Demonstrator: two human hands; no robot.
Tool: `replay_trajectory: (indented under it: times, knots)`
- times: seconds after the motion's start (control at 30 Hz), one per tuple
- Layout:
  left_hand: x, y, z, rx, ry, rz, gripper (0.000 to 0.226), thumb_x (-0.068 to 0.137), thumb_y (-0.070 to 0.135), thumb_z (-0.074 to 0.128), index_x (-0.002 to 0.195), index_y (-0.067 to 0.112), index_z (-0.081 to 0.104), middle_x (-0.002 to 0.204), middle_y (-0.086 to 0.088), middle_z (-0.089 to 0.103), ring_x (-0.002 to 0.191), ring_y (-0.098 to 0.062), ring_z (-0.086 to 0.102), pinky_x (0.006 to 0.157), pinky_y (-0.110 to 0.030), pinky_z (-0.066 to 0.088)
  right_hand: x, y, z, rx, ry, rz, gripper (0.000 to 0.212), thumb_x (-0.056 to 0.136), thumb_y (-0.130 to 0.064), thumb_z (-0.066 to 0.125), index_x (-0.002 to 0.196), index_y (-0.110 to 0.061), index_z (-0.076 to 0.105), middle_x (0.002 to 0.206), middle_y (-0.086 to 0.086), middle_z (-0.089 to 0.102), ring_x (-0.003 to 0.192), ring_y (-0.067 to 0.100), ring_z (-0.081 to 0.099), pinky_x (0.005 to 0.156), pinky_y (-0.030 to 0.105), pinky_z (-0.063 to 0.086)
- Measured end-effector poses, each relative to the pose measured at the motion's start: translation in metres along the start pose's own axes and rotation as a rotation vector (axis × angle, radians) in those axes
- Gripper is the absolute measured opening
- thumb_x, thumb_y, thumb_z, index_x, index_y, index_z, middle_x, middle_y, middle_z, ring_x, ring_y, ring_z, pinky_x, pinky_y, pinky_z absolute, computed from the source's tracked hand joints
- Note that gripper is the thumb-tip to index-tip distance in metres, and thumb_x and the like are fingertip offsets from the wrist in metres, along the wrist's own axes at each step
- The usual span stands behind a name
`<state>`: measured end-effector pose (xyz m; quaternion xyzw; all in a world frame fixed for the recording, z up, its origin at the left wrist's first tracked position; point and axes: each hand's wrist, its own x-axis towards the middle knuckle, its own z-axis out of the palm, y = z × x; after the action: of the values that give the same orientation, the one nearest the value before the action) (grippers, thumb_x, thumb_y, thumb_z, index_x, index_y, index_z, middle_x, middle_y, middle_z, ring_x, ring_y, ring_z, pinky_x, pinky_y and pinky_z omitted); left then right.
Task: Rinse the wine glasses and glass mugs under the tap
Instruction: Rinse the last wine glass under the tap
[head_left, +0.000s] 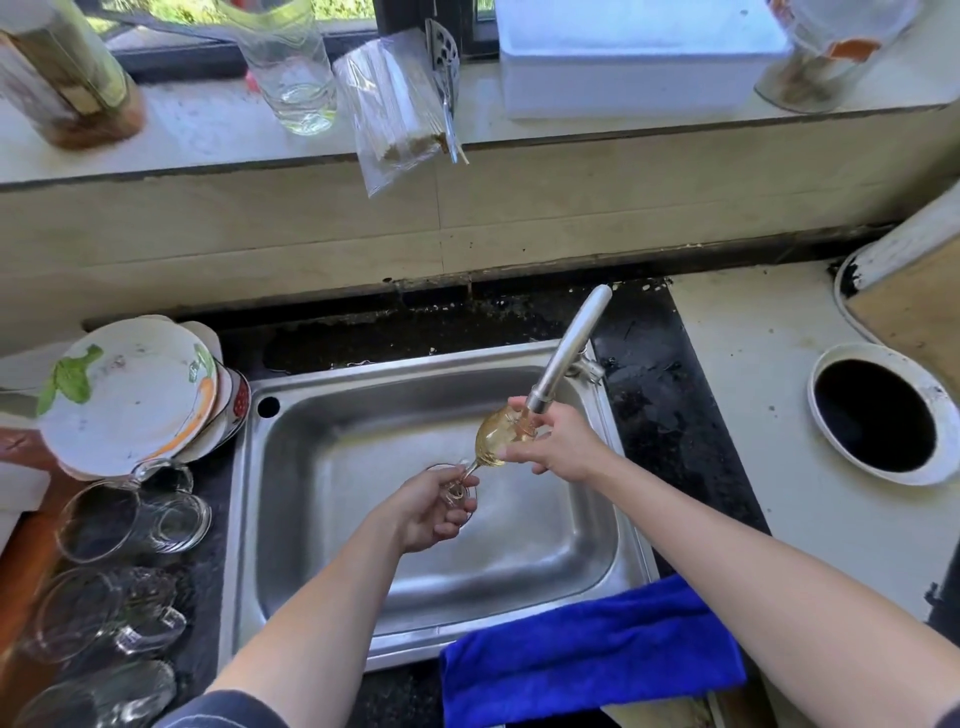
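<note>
A yellow-tinted wine glass (494, 435) lies tilted over the steel sink (332, 421), its mouth up against the spout of the steel tap (563, 353). My left hand (431, 506) grips its foot and stem low over the basin. My right hand (558, 441) wraps round the bowl just under the spout. Several clear glass mugs (111, 519) lie on the dark counter left of the sink, with one more mug (111, 618) nearer me.
A stack of white plates (130, 395) leans at the sink's back left corner. A blue cloth (592, 654) drapes over the sink's front right rim. A round hole (875, 415) opens in the white counter at right. Jars, a bag and a white box crowd the windowsill.
</note>
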<state>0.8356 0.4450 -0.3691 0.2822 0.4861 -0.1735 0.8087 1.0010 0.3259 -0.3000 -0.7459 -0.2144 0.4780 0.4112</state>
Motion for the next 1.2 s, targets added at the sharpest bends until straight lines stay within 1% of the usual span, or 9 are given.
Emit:
replay_trajectory:
  times: [0.1,0.2,0.33,0.4,0.53,0.7,0.87,1.03,1.2]
  knots:
    - [0.000,-0.003,0.006,-0.111,0.068,0.100,0.008,0.096,0.018,0.049,0.101,0.014,0.054,0.070,-0.011,0.058,0.047,-0.018,0.047,0.040,-0.018,0.037,0.000,0.004,0.005,-0.048,0.080,0.042,0.052,0.056,-0.040,0.091,0.093,-0.026,0.057,0.077,0.001,0.065,0.065,0.018,0.064,0.059,0.036,0.054]
    - [0.001,-0.003,0.006,-0.134,0.145,0.195,0.019,0.098,0.009,0.045,0.115,0.011,0.052,0.073,-0.015,0.061,0.051,-0.019,0.044,0.039,-0.016,0.033,-0.002,0.004,0.010,-0.142,0.128,0.056,0.067,0.048,-0.059,0.086,0.095,-0.024,0.053,0.076,-0.005,0.061,0.069,0.015,0.064,0.062,0.036,0.055]
    - [-0.005,0.001,-0.003,-0.081,0.041,0.060,0.006,0.097,0.018,0.045,0.100,0.017,0.051,0.068,-0.012,0.054,0.040,-0.011,0.033,0.032,-0.012,0.019,-0.005,-0.004,0.005,-0.031,-0.025,0.031,0.068,0.069,-0.024,0.086,0.127,-0.031,0.050,0.111,-0.012,0.054,0.093,0.018,0.062,0.068,0.034,0.056]
    - [-0.007,0.001,-0.006,-0.021,0.011,0.017,0.010,0.097,0.025,0.047,0.094,0.017,0.052,0.067,-0.009,0.049,0.040,-0.010,0.030,0.033,-0.012,0.017,-0.004,-0.005,0.003,-0.025,-0.039,0.028,0.069,0.070,-0.019,0.085,0.131,-0.028,0.052,0.115,-0.002,0.057,0.088,0.020,0.065,0.065,0.031,0.056]
    - [-0.012,0.003,0.003,-0.040,0.058,0.086,0.012,0.096,0.024,0.049,0.095,0.015,0.057,0.067,-0.008,0.055,0.047,-0.016,0.042,0.040,-0.017,0.031,-0.007,-0.006,0.005,0.031,0.085,0.096,0.053,0.069,-0.031,0.086,0.106,-0.006,0.059,0.088,0.017,0.069,0.063,0.023,0.066,0.057,0.033,0.052]
    - [-0.008,0.006,0.007,-0.087,0.146,0.203,0.014,0.098,0.010,0.045,0.112,0.013,0.050,0.076,-0.015,0.056,0.044,-0.015,0.039,0.034,-0.013,0.025,-0.011,-0.003,0.010,-0.156,0.201,0.129,0.062,0.064,-0.063,0.077,0.097,-0.015,0.057,0.087,0.003,0.067,0.065,0.018,0.070,0.054,0.033,0.055]
    - [-0.014,0.007,0.000,0.023,0.045,0.018,0.015,0.097,0.026,0.044,0.091,0.016,0.052,0.064,-0.007,0.046,0.036,-0.009,0.028,0.032,-0.011,0.014,-0.009,-0.004,0.002,-0.045,0.006,0.011,0.063,0.071,-0.030,0.084,0.125,-0.033,0.053,0.113,-0.015,0.055,0.097,0.020,0.063,0.068,0.035,0.060]
    - [-0.017,0.008,0.008,0.114,0.107,0.088,0.018,0.096,0.032,0.049,0.096,0.014,0.053,0.069,-0.010,0.056,0.044,-0.016,0.041,0.045,-0.020,0.031,-0.003,-0.004,0.003,0.017,0.081,0.102,0.046,0.073,-0.041,0.081,0.104,-0.012,0.065,0.099,0.011,0.069,0.067,0.030,0.072,0.054,0.033,0.055]
    - [-0.030,0.018,0.017,0.180,0.224,0.235,0.012,0.091,0.023,0.054,0.093,0.013,0.048,0.063,-0.011,0.052,0.036,-0.015,0.037,0.040,-0.013,0.021,0.002,-0.005,0.003,0.116,0.095,0.295,0.050,0.083,-0.056,0.065,0.105,-0.010,0.060,0.089,0.014,0.065,0.058,0.024,0.068,0.048,0.028,0.054]
